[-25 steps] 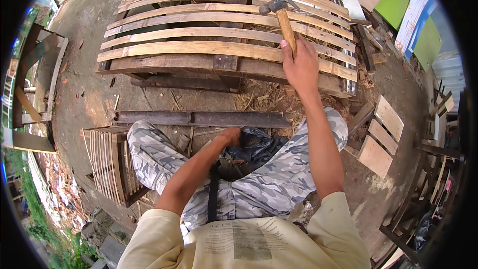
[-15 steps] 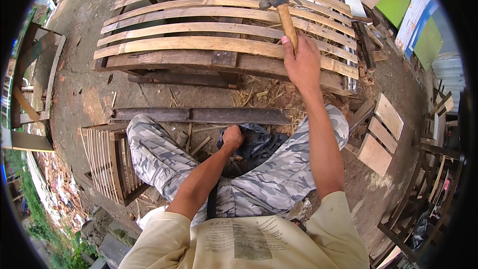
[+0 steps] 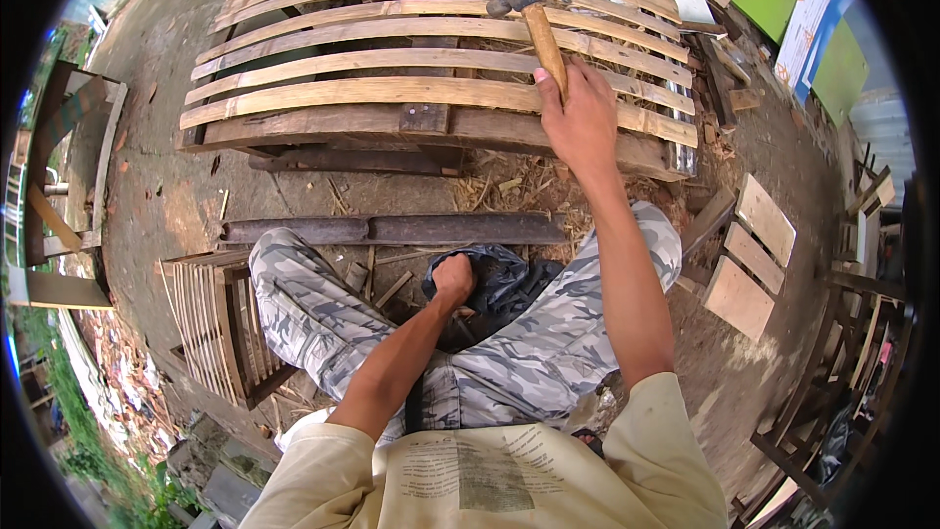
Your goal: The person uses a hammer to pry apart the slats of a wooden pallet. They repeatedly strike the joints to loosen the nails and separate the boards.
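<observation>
My right hand [image 3: 585,122] is closed around the wooden handle of a claw hammer [image 3: 544,44]. Its dark metal head is over the bamboo slats [image 3: 372,90] of a low frame, and the hand rests at the slats' near right part. Between my knees, my left hand [image 3: 453,277] is a closed fist at the left side of a crumpled black plastic bag [image 3: 499,279]. The fingertips are turned away, so what they hold, if anything, is hidden. The slats lie in spaced rows across dark wooden beams [image 3: 323,125].
A dark half-round length of wood [image 3: 460,228] lies between my legs and the frame. By my left knee stands a small slatted crate [image 3: 211,328]. Pale boards [image 3: 749,260] lie to the right, beyond my right knee. Shavings and scraps [image 3: 509,191] litter the ground.
The right hand and hammer appear slightly further left over the slats, partly because the whole view has shifted. My left hand stays at the black bag.
</observation>
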`<move>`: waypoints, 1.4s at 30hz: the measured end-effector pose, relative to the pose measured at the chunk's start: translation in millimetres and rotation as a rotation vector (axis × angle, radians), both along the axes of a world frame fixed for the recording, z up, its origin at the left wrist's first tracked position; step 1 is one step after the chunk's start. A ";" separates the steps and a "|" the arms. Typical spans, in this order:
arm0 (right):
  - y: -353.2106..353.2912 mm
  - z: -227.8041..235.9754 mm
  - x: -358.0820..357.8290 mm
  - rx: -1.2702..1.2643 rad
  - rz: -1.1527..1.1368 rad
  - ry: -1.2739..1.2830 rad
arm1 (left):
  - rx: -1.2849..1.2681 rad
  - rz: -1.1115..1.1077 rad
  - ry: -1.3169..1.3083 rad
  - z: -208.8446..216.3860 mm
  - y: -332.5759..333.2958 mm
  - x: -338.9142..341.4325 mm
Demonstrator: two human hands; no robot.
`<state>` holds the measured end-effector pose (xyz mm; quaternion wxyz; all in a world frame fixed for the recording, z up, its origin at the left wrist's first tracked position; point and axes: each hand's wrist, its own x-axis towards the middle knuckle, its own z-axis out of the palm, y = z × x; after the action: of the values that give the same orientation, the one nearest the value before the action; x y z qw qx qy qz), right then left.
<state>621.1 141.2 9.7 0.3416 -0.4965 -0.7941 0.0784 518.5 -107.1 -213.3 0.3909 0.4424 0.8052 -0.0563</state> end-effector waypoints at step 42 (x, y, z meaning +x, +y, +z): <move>0.8 1.0 3.1 0.017 0.039 0.010 | -0.136 0.352 -0.793 -3.1 11.1 -39.7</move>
<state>624.2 142.0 10.7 0.3482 -0.4777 -0.8025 0.0810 478.8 -96.0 -216.3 0.7016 0.2591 0.6504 0.1325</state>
